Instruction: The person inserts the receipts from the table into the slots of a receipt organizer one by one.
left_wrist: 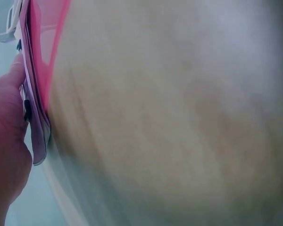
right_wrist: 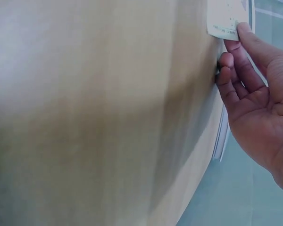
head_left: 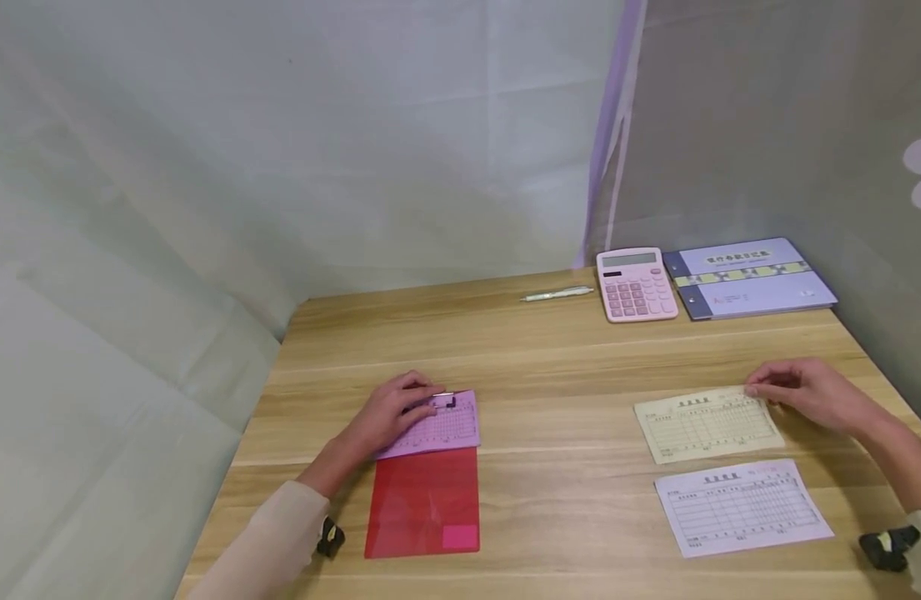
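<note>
My left hand (head_left: 396, 408) rests on pink printed slips (head_left: 448, 429), its fingers beside a small metal clip (head_left: 445, 400). Under the slips lies a red plastic folder (head_left: 422, 500) with a pink label at its lower corner. In the left wrist view the thumb lies along the slips' face, and the layers show edge-on. On the right, my right hand (head_left: 813, 392) pinches the upper right corner of a pale yellow printed slip (head_left: 708, 425) between thumb and forefinger. A white printed slip (head_left: 741, 508) lies just below it, apart from the hand.
At the back of the wooden table (head_left: 550, 358) are a silver pen (head_left: 558, 294), a pink calculator (head_left: 636, 285) and a purple-covered account book (head_left: 753, 279). Pale curtains (head_left: 430, 150) hang behind the table and along its left side.
</note>
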### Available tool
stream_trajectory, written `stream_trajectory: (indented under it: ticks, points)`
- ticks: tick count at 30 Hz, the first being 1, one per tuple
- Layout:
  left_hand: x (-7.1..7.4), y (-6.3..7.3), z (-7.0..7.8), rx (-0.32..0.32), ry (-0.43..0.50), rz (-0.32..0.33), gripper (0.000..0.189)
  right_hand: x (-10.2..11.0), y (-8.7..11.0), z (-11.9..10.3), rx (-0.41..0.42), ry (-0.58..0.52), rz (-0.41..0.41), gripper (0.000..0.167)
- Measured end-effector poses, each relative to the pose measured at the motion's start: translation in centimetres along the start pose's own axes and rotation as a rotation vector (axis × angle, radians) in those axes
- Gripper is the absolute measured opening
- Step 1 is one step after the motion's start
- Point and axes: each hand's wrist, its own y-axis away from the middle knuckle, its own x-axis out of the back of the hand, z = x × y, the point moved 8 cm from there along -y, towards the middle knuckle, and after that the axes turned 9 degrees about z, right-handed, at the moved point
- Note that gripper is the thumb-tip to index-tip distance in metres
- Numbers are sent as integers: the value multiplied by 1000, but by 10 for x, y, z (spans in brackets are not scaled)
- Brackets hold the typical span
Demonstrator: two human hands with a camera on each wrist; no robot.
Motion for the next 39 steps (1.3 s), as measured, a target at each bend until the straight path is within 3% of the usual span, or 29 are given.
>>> stream_trajectory:
  ticks: [6,14,20,26,39]
  points:
    - [-1,1,1,-5,-10,-14,34,-2,-12,-23,0,-81,-48,8]
    - [-1,-2,3,-50,-52,-14,34,-25,-39,-88,37,-244,-166,10]
    - [-1,-4,3,-47,-64,-29,36,-68,-61,-142,58,-368,-279,11]
    - [1,-4,3,-40,-70,-28,36,-112,-83,-187,87,-426,-308,12]
    - [2,-6,2,-55,-59,-10,33,-219,-98,-253,115,-405,-433,12]
